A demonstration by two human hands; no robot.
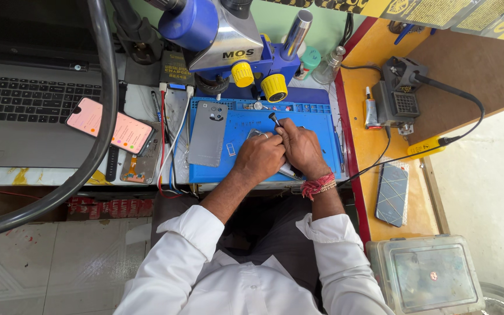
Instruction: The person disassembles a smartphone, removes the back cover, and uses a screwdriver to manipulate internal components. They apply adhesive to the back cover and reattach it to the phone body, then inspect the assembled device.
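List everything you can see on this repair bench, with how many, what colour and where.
work mat: 1, blue, centre of bench
phone back cover: 1, grey, left part of mat
screwdriver: 1, dark, upright above the hands
phone being worked on: 1, mostly hidden under the hands
microscope: 1, blue and silver with yellow knobs, above mat
laptop: 1, grey, far left
lit phone: 1, pink screen, on laptop edge
patterned phone: 1, dark, on yellow side shelf
soldering station: 1, grey, upper right
plastic box: 1, clear, lower right
left hand: 1, on the phone
right hand: 1, red wrist thread, at the screwdriver
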